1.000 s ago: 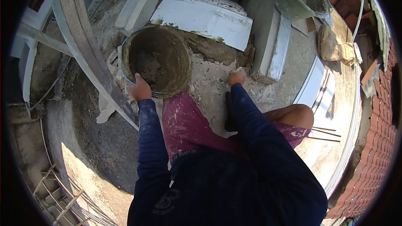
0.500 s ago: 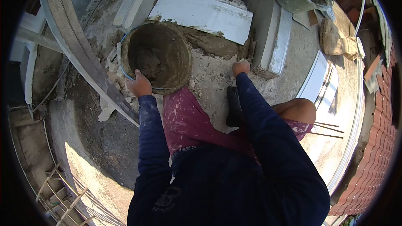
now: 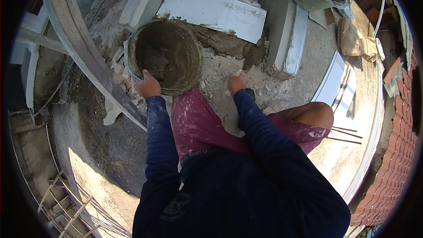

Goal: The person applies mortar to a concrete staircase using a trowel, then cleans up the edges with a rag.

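Bucket [image 3: 190, 61] is sitting ahead, a curved beam [image 3: 77, 30] crowding its left. The left hand [image 3: 148, 84] is gripping its rim; some mud [image 3: 157, 61] is waiting inside. Right of the bucket, more mud [image 3: 220, 42] is lining the white slab [image 3: 211, 13]; the right hand [image 3: 238, 82] is making a fist over open, crumbly floor [image 3: 219, 68], holding what I cannot tell.

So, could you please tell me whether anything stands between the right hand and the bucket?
Nothing tall stands between the right hand and the bucket: only low, loose rubble lies on the ground there. The left knee is close to the bucket's near side, and the left hand grips its rim.
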